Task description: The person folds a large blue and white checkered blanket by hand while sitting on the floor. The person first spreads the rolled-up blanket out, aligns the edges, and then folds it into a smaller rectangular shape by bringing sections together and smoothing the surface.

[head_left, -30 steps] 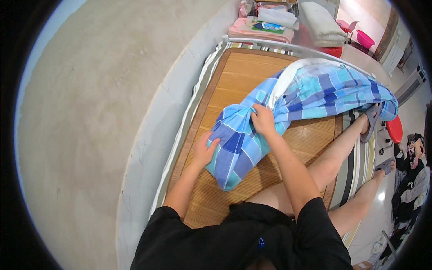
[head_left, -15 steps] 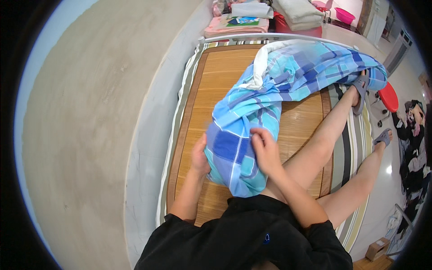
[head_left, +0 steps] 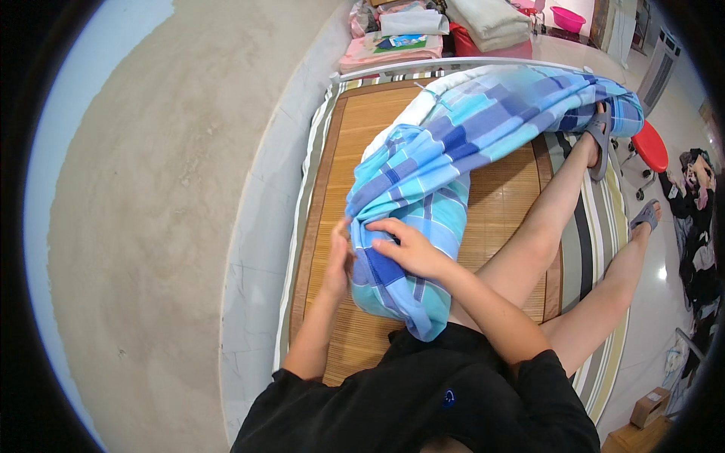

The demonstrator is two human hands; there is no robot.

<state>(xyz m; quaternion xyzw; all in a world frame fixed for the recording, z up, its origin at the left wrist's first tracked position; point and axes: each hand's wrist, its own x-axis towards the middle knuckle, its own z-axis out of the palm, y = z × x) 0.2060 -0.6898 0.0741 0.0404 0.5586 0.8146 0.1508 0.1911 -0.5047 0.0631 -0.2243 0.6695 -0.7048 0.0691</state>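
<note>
A blue and turquoise checked blanket [head_left: 453, 151] lies bunched along a bed, its near end pulled onto my lap. My left hand [head_left: 339, 258] grips the blanket's left edge, fingers curled into the cloth. My right hand [head_left: 402, 245] lies on top of the fold beside it, pinching the fabric. The two hands are almost touching. A white lining shows at the blanket's far side. My bare legs stretch out to the right of the blanket.
The bed has a woven bamboo mat [head_left: 377, 128] and a striped mattress edge [head_left: 596, 249]. A grey wall [head_left: 166, 211] runs along the left. Folded cloths [head_left: 408, 34] are stacked beyond the bed's metal rail. A red stool [head_left: 651, 145] stands at right.
The blanket's near end has been drawn toward me. My right hand came back from farther up the cloth to join the left hand near my lap.
</note>
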